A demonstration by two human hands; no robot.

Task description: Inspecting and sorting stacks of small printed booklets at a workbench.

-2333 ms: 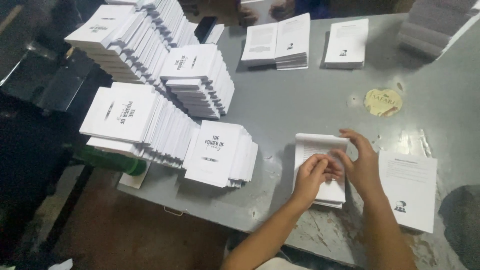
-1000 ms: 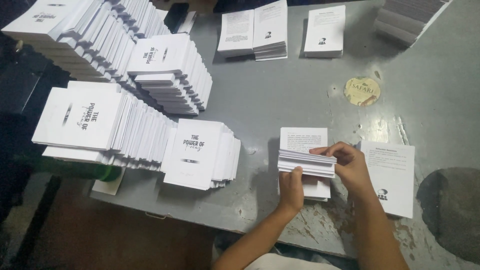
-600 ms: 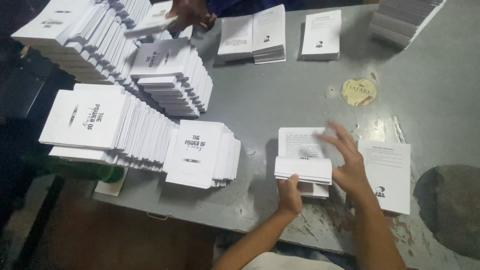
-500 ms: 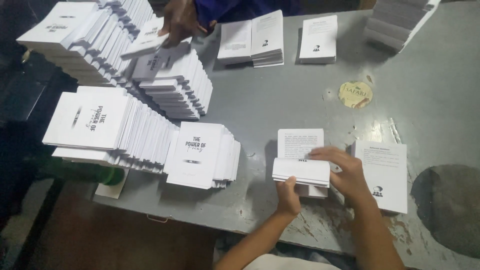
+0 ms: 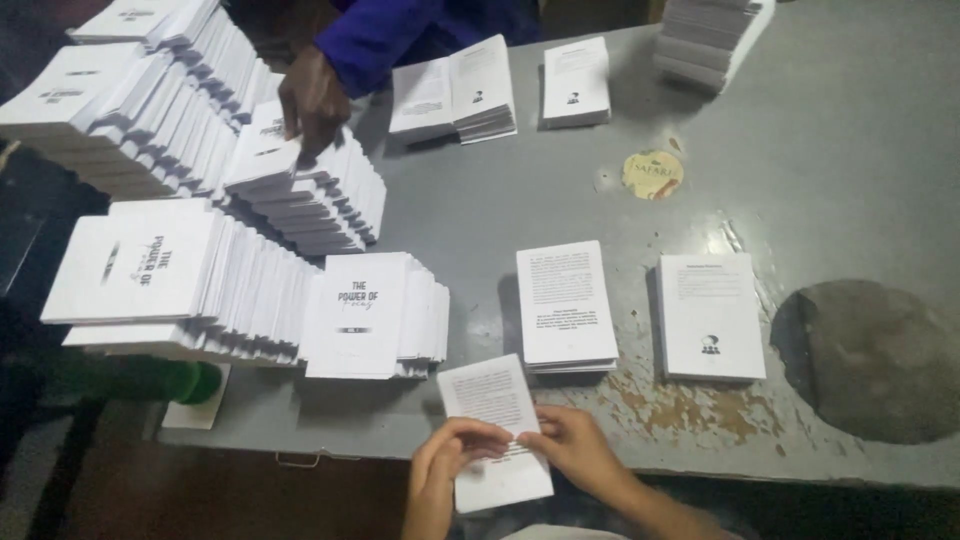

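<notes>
Both hands, left hand (image 5: pixel 445 465) and right hand (image 5: pixel 575 450), grip a printed sheet (image 5: pixel 495 430) over the surface (image 5: pixel 820 150) edge; I judge I'm collating, and next comes laying it squarely on the nearby page stack (image 5: pixel 565 305).
</notes>
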